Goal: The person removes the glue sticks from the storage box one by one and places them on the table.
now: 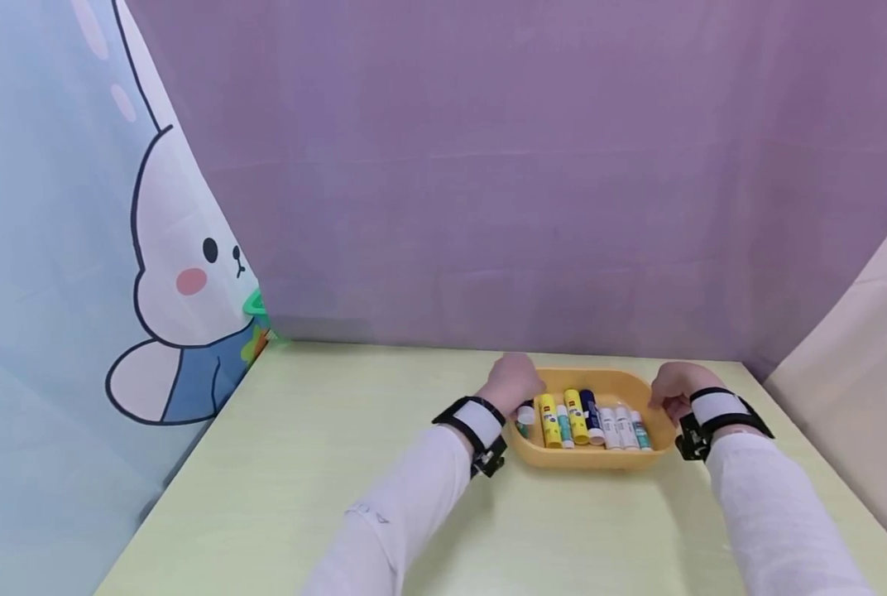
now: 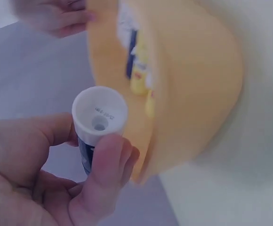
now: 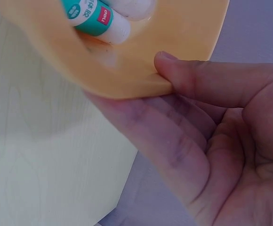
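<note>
An orange-yellow plastic basket (image 1: 585, 458) stands toward the back right of the table, with several glue sticks lying side by side in it: yellow (image 1: 550, 420), dark blue (image 1: 591, 416), white (image 1: 609, 428) and green-and-white (image 3: 95, 18). At the basket's left end my left hand (image 1: 514, 382) pinches a dark glue stick with a white base (image 2: 100, 113) between thumb and fingers. Over on the right end, my right hand (image 1: 678, 385) grips the basket's rim, thumb inside and fingers underneath.
The pale wood-grain table (image 1: 324, 439) extends left and forward of the basket. Behind it hangs a purple cloth (image 1: 473, 182). A blue curtain with a cartoon rabbit (image 1: 190, 273) is at the left, near a green object (image 1: 256, 305) at the corner.
</note>
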A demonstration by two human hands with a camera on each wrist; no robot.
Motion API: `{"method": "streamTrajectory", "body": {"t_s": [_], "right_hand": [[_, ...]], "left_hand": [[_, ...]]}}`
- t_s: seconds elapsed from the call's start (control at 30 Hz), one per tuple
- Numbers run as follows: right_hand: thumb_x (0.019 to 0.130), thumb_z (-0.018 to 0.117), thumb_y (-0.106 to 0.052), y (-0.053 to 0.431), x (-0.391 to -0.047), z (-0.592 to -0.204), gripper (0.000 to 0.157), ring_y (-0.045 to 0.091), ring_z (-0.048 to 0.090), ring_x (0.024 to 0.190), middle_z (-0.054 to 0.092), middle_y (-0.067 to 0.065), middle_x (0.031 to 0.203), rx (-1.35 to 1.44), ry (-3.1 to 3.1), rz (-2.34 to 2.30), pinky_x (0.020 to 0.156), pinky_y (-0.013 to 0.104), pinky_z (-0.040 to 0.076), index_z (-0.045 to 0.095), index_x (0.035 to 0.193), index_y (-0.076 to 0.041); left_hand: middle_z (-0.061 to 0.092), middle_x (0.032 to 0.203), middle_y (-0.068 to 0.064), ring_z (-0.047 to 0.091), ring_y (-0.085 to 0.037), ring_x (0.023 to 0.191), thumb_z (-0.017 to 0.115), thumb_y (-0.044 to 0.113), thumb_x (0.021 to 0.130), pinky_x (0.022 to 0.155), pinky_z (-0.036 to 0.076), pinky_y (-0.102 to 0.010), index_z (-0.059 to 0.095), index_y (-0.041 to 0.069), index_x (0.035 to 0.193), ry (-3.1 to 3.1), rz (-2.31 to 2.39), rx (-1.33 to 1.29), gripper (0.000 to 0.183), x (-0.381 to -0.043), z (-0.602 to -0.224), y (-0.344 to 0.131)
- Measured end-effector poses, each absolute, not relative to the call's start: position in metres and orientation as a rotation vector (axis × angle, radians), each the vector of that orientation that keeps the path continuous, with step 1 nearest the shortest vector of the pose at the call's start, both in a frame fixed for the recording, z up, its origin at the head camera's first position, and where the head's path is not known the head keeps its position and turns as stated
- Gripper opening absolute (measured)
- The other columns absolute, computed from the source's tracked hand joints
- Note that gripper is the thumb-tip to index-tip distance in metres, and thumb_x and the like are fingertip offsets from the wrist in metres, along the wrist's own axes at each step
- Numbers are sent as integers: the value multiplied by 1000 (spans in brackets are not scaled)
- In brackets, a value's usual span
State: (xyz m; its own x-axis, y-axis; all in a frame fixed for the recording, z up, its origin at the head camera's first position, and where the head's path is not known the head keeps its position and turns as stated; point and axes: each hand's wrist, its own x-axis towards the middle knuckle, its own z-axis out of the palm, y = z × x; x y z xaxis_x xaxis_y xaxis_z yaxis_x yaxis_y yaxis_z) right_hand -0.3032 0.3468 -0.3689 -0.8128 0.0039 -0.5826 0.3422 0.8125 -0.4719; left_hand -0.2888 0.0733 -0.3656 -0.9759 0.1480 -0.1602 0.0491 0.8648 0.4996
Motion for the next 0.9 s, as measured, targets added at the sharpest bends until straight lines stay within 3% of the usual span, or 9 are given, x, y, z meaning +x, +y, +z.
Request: {"method": "streamTrajectory", "body": {"t_s": [0.4,0.63,0.9], "right_hand": [[85,56,-2,349,-304,-374,18,9,54,50,56,2,60,236,2379,-818,57,23,53,60,94,13],[84,55,1,358,-301,-375,20,11,60,54,62,6,64,228,2362,-852,62,29,56,58,96,16],[83,54,1,360,-301,-377,21,12,60,54,63,7,65,203,2370,-873,62,30,57,58,96,17]], "left_hand": [[60,68,-13,60,-20,40,66,25,86,43,53,-30,57,-3,98,2754,931,161,32,-293,-346,1],[59,67,-14,59,-20,37,65,21,85,40,51,-29,56,-6,94,2764,983,176,30,-285,-350,-27],[61,62,-12,58,-18,36,64,23,87,54,56,-37,57,-5,87,2754,933,117,29,-278,-367,-44]]}}
